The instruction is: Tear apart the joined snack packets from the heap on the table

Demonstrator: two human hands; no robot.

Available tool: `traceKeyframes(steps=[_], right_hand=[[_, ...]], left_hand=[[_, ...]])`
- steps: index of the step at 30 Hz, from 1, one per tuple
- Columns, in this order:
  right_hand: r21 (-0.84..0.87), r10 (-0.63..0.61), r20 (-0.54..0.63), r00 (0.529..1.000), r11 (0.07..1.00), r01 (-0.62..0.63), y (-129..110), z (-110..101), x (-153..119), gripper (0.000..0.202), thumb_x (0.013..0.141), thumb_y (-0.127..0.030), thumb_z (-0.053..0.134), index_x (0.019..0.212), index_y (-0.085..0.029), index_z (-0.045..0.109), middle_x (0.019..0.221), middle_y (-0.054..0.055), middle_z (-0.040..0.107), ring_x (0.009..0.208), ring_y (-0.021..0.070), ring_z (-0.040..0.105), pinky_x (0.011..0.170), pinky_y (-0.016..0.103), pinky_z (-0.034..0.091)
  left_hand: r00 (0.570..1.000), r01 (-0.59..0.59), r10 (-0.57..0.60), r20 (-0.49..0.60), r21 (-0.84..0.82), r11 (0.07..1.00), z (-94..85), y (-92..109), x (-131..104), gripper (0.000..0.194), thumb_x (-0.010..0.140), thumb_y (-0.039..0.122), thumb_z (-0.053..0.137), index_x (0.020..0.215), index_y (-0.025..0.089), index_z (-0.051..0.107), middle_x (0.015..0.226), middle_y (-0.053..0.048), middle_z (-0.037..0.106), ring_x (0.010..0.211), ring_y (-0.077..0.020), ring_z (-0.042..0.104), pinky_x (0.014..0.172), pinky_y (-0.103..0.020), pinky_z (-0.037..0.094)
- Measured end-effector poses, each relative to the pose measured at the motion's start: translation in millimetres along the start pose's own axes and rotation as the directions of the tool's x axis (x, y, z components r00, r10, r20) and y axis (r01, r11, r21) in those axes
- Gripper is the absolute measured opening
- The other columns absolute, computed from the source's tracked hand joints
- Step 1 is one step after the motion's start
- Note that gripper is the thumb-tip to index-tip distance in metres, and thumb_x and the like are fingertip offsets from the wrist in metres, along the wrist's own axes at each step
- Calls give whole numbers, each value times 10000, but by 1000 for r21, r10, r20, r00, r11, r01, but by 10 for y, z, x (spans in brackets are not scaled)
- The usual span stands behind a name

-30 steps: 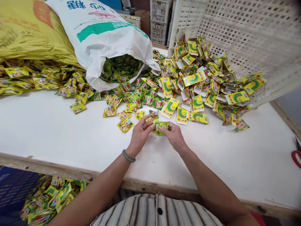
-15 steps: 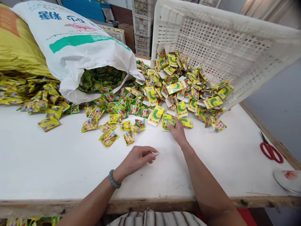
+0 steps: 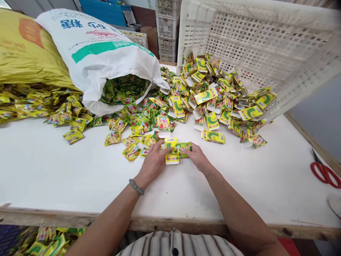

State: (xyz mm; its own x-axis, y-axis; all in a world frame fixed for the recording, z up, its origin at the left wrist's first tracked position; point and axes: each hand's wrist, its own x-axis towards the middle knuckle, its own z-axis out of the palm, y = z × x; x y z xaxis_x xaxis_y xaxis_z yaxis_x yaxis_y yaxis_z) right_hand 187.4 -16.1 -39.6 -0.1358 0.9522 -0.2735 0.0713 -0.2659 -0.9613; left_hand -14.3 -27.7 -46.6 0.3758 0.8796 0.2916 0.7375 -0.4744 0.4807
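Observation:
My left hand (image 3: pixel 155 159) is closed on a small yellow box (image 3: pixel 172 159) with an open white flap, just above the white table. My right hand (image 3: pixel 198 156) pinches a green candy packet (image 3: pixel 183 149) against the right side of that box. Behind my hands, a box with a red fruit print (image 3: pixel 163 123) lies with its white flap towards me. Several yellow packets (image 3: pixel 131 152) lie to the left of my left hand. Another yellow box (image 3: pixel 213 136) rests beyond my right hand.
A tipped white crate (image 3: pixel 255 46) spills a heap of boxes (image 3: pixel 206 89) onto the table. At left, a white sack (image 3: pixel 106 58) spills green packets, beside a yellow sack (image 3: pixel 32 53) with yellow packets. Red-handled scissors (image 3: pixel 323 174) lie at the right edge.
My right hand has brought the green packet left and nearer to me. My left hand has moved up and now grips a yellow box. The view has shifted slightly.

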Motion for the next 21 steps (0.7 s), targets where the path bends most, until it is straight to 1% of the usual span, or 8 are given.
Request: traceKeyframes(steps=[3,5,7,9,11,13,17,21], right_hand=[[201,87,-2,996,976,-85,-11,23,8,475,612,-492,793,947,-211,610,946,26,698,794,174,658,664,295,514],[260,64,-38,997,964,-52,-33,29,9,494,586,-492,814,938,-208,615,934,26,708,748,163,664,640,283,509],[268,9,-103,995,963,19,-52,9,16,471,595,-495,812,904,-195,621,861,24,713,677,149,652,614,276,493],[242,-50,-174,984,966,92,-72,-36,24,427,628,-489,795,876,-185,627,810,25,709,647,143,636,609,278,476],[209,-115,-230,966,964,165,-110,-80,16,384,663,-475,776,868,-187,625,825,32,704,687,151,634,627,282,472],[179,-206,-247,947,951,254,-173,-99,-23,352,717,-471,733,907,-197,618,880,34,696,773,164,635,672,287,482],[-47,-349,-97,932,937,346,-322,-59,-155,268,836,-451,609,962,-214,596,852,4,655,792,156,594,723,283,470],[-348,-273,46,961,897,271,-376,-56,-211,214,862,-415,562,877,-204,594,755,-16,601,727,149,538,686,272,437]], left_hand=[[995,-83,84,-52,26,996,-21,-69,52,457,750,-14,493,1079,218,708,1356,-146,498,1257,-336,436,1022,-535,413],[988,-120,113,-101,-68,990,-58,-85,71,366,788,28,518,1039,212,710,1286,-123,579,1259,-307,454,1054,-500,390],[986,-71,41,-159,-193,979,-112,-55,70,230,825,137,580,1018,193,693,1113,-99,670,1146,-265,547,1015,-431,427],[972,86,-149,-183,-314,945,-174,6,60,190,820,280,648,977,178,674,925,-58,691,926,-217,611,870,-347,488],[935,244,-326,-137,-417,876,-226,69,51,266,784,405,686,917,175,664,795,-16,658,747,-173,581,713,-282,480],[921,327,-387,-34,-470,820,-254,113,51,337,750,481,699,883,173,668,705,13,614,663,-148,531,614,-246,433],[928,368,-342,146,-484,794,-259,158,51,377,752,505,683,918,166,698,683,17,608,642,-138,504,572,-228,384],[921,391,-311,236,-566,726,-286,204,41,354,805,471,628,940,152,701,750,-5,648,681,-145,530,594,-229,391]])
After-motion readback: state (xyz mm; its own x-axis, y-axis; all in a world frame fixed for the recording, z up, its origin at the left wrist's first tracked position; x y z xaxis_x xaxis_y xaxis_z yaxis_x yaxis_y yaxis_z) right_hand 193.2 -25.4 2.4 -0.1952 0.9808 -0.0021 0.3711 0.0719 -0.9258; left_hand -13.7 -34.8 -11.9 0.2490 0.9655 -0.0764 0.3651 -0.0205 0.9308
